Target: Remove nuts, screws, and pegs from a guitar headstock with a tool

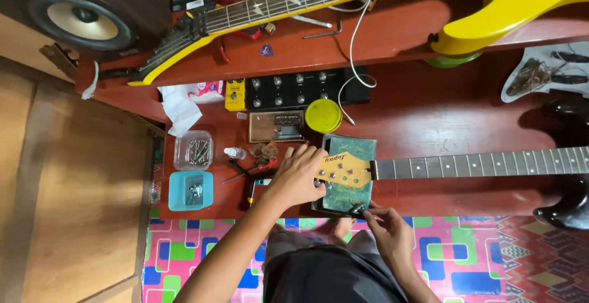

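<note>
Red tabletop's near edge carries the headstock (341,169): left hand (299,177) presses it flat, right hand (388,229) pinches a tuner (356,208), best turned slowly.

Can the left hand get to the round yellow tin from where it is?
Probably yes. The left hand rests on the guitar headstock, and the round yellow tin sits just beyond it on the red table, with nothing standing between them.
</note>
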